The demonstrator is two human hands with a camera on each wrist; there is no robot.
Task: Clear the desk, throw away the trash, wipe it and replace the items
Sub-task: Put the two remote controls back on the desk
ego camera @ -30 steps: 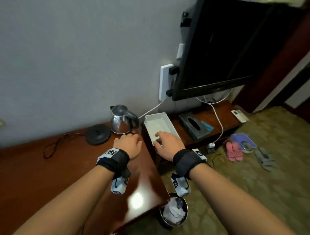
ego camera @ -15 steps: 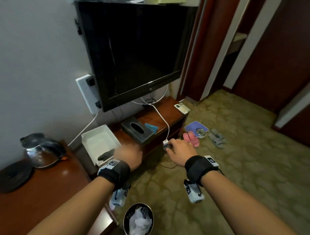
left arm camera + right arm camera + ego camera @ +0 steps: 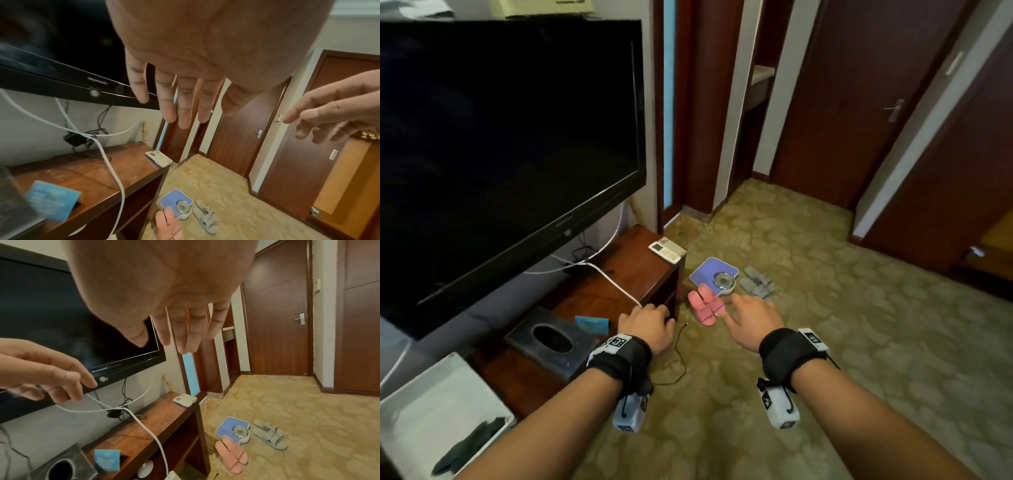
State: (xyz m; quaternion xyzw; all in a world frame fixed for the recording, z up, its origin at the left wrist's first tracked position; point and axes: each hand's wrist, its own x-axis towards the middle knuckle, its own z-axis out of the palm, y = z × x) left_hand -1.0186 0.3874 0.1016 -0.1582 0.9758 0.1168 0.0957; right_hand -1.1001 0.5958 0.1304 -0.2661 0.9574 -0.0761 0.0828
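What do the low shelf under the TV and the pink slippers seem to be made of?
Low shelf: seemingly reddish-brown wood or veneer, semi-gloss; grain streaks and soft reflections show. Pink slippers: probably moulded rubber or foam plastic, matte; uniform colour, smooth one-piece straps, no sheen.

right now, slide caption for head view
Empty left hand and right hand held out by a wooden stand under a television

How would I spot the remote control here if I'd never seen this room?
Find the big black TV on the wall; a low wooden shelf runs beneath it. The remote control lies flat at the shelf's far corner, towards the doorway. It is small and white, unlike the dark tissue box and blue card at the near end.
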